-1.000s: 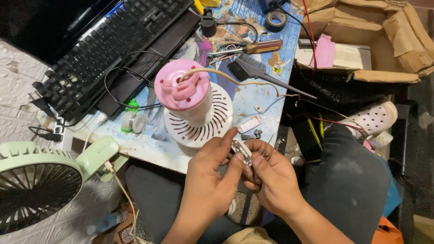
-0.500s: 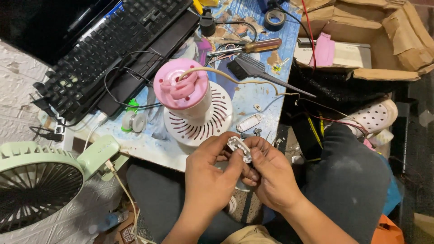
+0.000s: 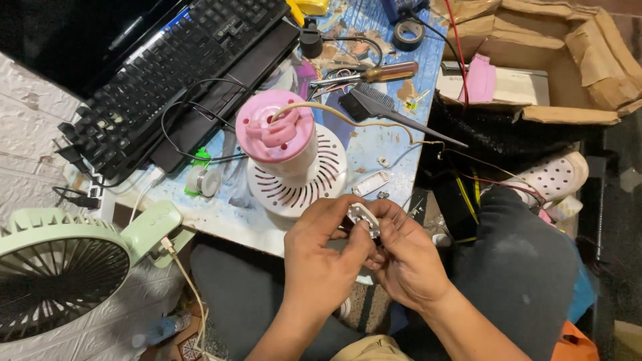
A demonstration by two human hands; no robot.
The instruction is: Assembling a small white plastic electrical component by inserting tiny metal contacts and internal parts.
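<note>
Two hands meet over one small white part, a flat, roughly rectangular plastic piece with a dark hole in it, held just in front of the table's near edge and above the person's lap. The left hand pinches it from the left with thumb and fingertips closed on its edge, and the right hand closes on it from the right and below, so both grips are clamped on the same piece. It looks light and stiff, probably brittle at thin corners, and small enough to slip away; the edges seem the safest place to hold, as any contacts on its face cannot be made out. Just beyond it stands a white slotted base, round and ribbed, carrying a glossy pink motor cap from which a beige cord curves off. Near the base lie a small white oblong cover, a black brush with stiff bristles and a screwdriver with an amber handle. The table has a scuffed printed top. Further off are a black keyboard, a roll of black tape, a torn cardboard box and, at the left, a pale green fan with a slatted grille.
</note>
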